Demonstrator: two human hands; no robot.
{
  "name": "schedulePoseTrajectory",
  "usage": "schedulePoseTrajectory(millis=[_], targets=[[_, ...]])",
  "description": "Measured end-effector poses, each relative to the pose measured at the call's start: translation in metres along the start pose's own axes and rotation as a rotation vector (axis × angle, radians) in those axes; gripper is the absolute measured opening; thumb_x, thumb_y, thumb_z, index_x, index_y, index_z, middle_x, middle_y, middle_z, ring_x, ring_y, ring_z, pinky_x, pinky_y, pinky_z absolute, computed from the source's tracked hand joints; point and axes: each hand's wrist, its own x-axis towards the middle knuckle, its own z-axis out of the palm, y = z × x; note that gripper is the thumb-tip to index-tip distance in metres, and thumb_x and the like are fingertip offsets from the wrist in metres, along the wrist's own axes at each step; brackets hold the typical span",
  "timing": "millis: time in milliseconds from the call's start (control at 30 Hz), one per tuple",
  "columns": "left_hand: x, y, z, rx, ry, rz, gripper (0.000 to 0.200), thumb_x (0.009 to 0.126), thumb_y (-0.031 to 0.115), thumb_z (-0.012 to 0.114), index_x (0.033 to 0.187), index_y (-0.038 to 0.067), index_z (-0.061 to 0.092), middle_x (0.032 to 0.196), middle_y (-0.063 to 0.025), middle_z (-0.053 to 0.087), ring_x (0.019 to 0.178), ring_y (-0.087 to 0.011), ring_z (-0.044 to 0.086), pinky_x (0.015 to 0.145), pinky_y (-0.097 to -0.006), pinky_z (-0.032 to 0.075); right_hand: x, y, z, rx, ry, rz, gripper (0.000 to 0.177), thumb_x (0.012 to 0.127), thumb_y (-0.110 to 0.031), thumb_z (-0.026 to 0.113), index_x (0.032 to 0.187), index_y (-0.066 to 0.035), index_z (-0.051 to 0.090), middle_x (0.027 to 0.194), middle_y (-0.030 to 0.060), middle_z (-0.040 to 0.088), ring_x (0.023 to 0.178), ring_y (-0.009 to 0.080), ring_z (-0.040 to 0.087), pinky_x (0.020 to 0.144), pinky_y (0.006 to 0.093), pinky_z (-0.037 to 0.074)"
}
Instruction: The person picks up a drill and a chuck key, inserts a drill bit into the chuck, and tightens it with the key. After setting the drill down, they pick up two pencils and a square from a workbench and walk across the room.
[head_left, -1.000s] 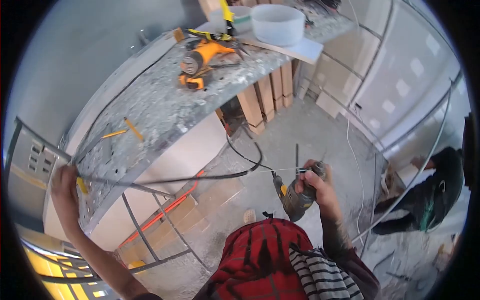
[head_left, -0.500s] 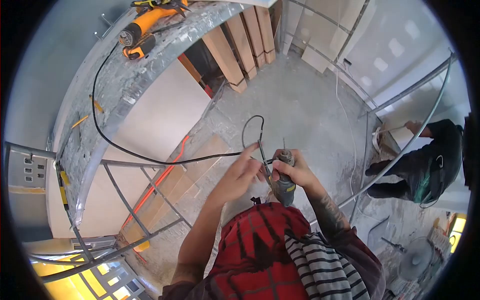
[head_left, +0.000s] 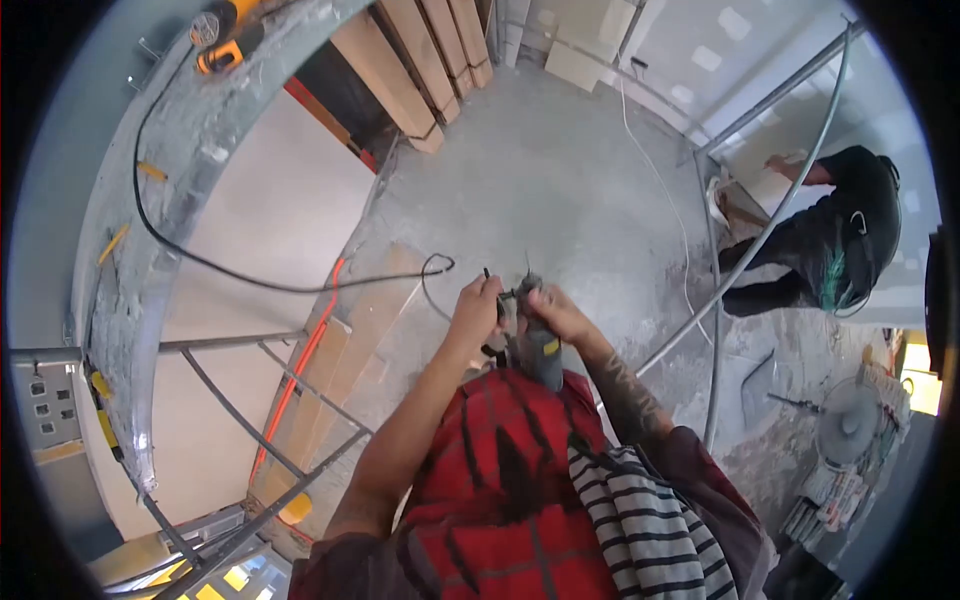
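Note:
A grey power drill [head_left: 540,350] points away from my body, with a thin bit [head_left: 528,260] at its front. My right hand [head_left: 560,312] is wrapped round the drill near its chuck. Close on its left, my left hand [head_left: 474,312] is closed round a thin dark rod [head_left: 487,272], whose tip shows above the fingers. A short dark piece bridges the gap between this hand and the chuck; most of it is hidden. Beyond my left hand, a black cable [head_left: 300,290] ends in a small loop.
At left, a long ledge [head_left: 190,190] carries an orange power tool [head_left: 222,52]. Metal scaffold bars [head_left: 245,415] cross the lower left, beside an orange hose [head_left: 318,352]. Tall cardboard boxes [head_left: 385,75] stand behind. A co-worker [head_left: 835,225] bends beyond a diagonal pole [head_left: 765,245] at right, near a fan [head_left: 845,425].
My left hand has gone from fingers partly extended to closed beside the chuck. The cable loop now lies left of my hands. The whole view has shifted, with the ledge further left.

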Motion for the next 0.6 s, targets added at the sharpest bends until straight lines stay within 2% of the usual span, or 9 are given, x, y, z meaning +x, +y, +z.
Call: schedulePoseTrajectory(millis=[67,100,133,167,233,367,400,467,600], targets=[[-0.005,-0.010,-0.013,-0.073,-0.092,-0.001,0.019,0.100,0.026,0.045,0.093,0.009,0.050,0.066,-0.0060,0.058,0.056,-0.0088,0.052,0.046,-0.0225,0.038,-0.004,0.004,-0.001,0.364,-0.038,-0.017,0.055,0.094,-0.055,0.044,0.101,-0.002,0.059,0.086,0.0077,0.066,0.080,0.0175,0.064,0.074,0.0311,0.051],[-0.011,-0.011,-0.016,-0.223,-0.170,-0.001,0.018,0.099,0.026,0.048,0.096,0.009,0.051,0.070,-0.0062,0.059,0.054,-0.0094,0.052,0.046,-0.0226,0.036,-0.010,0.003,0.004,0.452,-0.049,-0.071,0.056,0.095,-0.051,0.040,0.107,0.000,0.059,0.093,0.0105,0.066,0.088,0.0202,0.064,0.081,0.0338,0.050],[-0.018,-0.013,-0.021,-0.371,-0.246,-0.004,0.019,0.098,0.027,0.052,0.099,0.008,0.052,0.075,-0.0063,0.060,0.053,-0.0100,0.051,0.045,-0.0227,0.034,-0.017,0.001,0.008,0.458,-0.041,-0.071,0.056,0.095,-0.051,0.040,0.107,0.000,0.059,0.093,0.0105,0.066,0.088,0.0202,0.064,0.081,0.0338,0.050],[-0.023,-0.010,-0.028,-0.371,-0.322,0.000,0.021,0.098,0.026,0.053,0.113,0.012,0.047,0.084,-0.0077,0.063,0.059,-0.0097,0.054,0.048,-0.0226,0.034,-0.022,-0.014,0.013,0.422,-0.049,-0.103,0.055,0.094,-0.050,0.041,0.109,0.000,0.059,0.095,0.0114,0.066,0.091,0.0211,0.063,0.084,0.0347,0.049],[-0.030,-0.005,-0.034,-0.338,-0.355,0.009,0.022,0.099,0.021,0.052,0.117,0.012,0.043,0.082,-0.0089,0.063,0.056,-0.0101,0.054,0.047,-0.0233,0.035,-0.026,-0.023,0.015,0.352,-0.089,-0.142,0.053,0.094,-0.048,0.045,0.112,0.000,0.058,0.102,0.0124,0.064,0.098,0.0211,0.061,0.089,0.0353,0.047],[-0.045,0.004,-0.037,-0.302,-0.419,0.002,0.034,0.098,0.017,0.050,0.128,0.016,0.033,0.080,-0.0116,0.064,0.053,-0.0121,0.056,0.046,-0.0244,0.037,-0.026,-0.017,0.032,0.262,-0.015,-0.122,0.048,0.093,-0.042,0.057,0.118,-0.001,0.053,0.104,0.0094,0.062,0.098,0.0159,0.058,0.088,0.0321,0.045],[-0.049,0.003,-0.038,-0.306,-0.415,0.001,0.034,0.098,0.017,0.050,0.128,0.016,0.033,0.080,-0.0116,0.064,0.053,-0.0121,0.056,0.046,-0.0244,0.037,-0.027,-0.016,0.037,0.263,-0.019,-0.118,0.048,0.093,-0.042,0.057,0.118,-0.001,0.053,0.104,0.0094,0.062,0.098,0.0159,0.058,0.088,0.0321,0.045],[-0.053,0.003,-0.040,-0.424,-0.452,-0.025,0.026,0.099,0.019,0.049,0.122,0.017,0.037,0.079,-0.0130,0.065,0.053,-0.0132,0.057,0.046,-0.0245,0.038,-0.026,-0.017,0.045,0.020,0.070,-0.167,0.047,0.093,-0.041,0.058,0.118,-0.002,0.052,0.106,0.0087,0.062,0.101,0.0148,0.057,0.091,0.0311,0.044],[-0.055,-0.004,-0.044,-0.565,-0.476,-0.102,0.018,0.100,0.023,0.047,0.115,0.018,0.039,0.078,-0.0130,0.065,0.053,-0.0142,0.058,0.045,-0.0244,0.039,-0.029,-0.006,0.047,-0.095,0.059,-0.192,0.048,0.094,-0.041,0.055,0.121,-0.001,0.052,0.111,0.0081,0.060,0.105,0.0143,0.055,0.094,0.0304,0.042]])
